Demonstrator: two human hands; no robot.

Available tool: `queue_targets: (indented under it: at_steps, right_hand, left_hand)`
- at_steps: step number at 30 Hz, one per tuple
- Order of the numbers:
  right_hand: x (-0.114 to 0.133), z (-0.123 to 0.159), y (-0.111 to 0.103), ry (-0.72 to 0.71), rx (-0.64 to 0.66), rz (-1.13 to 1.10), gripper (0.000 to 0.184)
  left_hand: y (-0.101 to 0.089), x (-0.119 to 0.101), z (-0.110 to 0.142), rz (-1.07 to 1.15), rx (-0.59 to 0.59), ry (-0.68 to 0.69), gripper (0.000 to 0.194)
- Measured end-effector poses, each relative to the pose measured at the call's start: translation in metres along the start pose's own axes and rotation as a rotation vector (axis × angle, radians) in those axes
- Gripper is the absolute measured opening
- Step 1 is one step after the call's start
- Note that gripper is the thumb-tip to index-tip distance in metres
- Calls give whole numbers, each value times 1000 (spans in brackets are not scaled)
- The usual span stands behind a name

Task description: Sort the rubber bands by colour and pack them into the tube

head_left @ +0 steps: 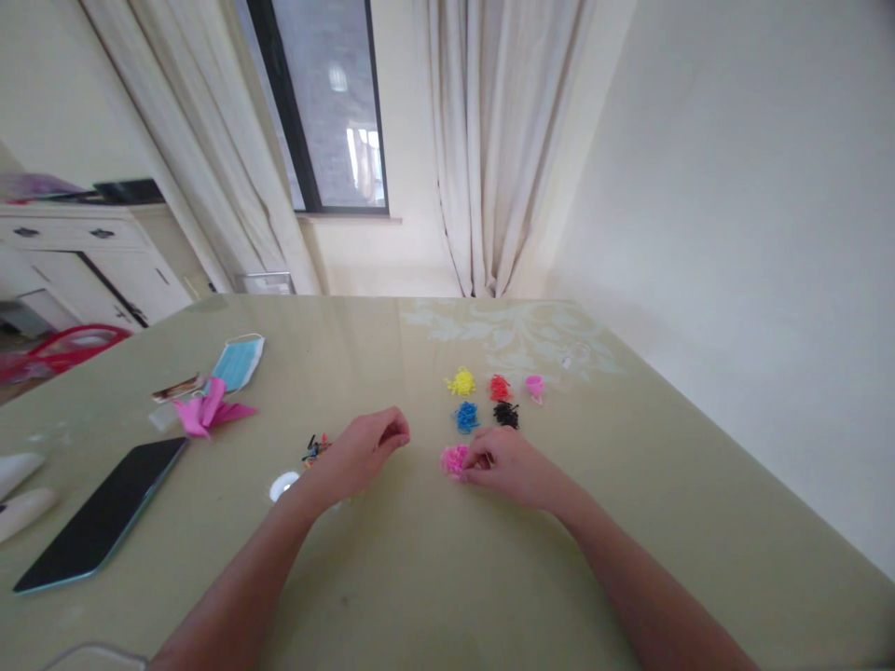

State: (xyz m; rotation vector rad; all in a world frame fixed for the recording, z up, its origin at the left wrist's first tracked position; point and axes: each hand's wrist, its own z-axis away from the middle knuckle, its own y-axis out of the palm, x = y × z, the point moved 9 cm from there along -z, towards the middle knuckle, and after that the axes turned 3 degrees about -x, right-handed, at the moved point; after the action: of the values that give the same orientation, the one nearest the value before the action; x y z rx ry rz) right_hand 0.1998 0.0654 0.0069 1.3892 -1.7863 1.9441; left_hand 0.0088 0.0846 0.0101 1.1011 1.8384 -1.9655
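My right hand (514, 469) is closed in a pinch at the right edge of a pile of small pink pieces (453, 460); what its fingertips hold is too small to make out. Left of that pile, my left hand (364, 451) hovers over the table with fingers pressed together, their contents hidden. Piles of thin small pieces lie beyond my right hand: blue (465, 417), black (505, 415), yellow (461, 381) and red (499, 388). A mixed-colour pile (316, 449) is partly covered by my left hand. Near my left wrist lies a round white object (283, 486).
On the table (419, 578), a black-screened tablet (104, 513), a folded pink paper shape (210, 410) and a blue face mask (239, 362) lie at left. A small pink cup-like object (535, 387) stands beyond the black pile. A wall (755, 233) borders the right side.
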Motion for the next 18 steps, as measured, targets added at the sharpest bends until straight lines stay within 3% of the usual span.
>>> queue_targets:
  at_steps: [4, 10, 18]
  right_hand:
    - [-6, -1, -7, 69, -52, 35, 18]
    - [17, 0, -16, -41, -152, -136, 15]
    - [23, 1, -7, -65, -140, -170, 17]
  left_hand:
    - [10, -17, 2, 189, 19, 28, 17]
    - [26, -32, 7, 431, 93, 32, 16]
    - [34, -36, 9, 495, 156, 17, 17]
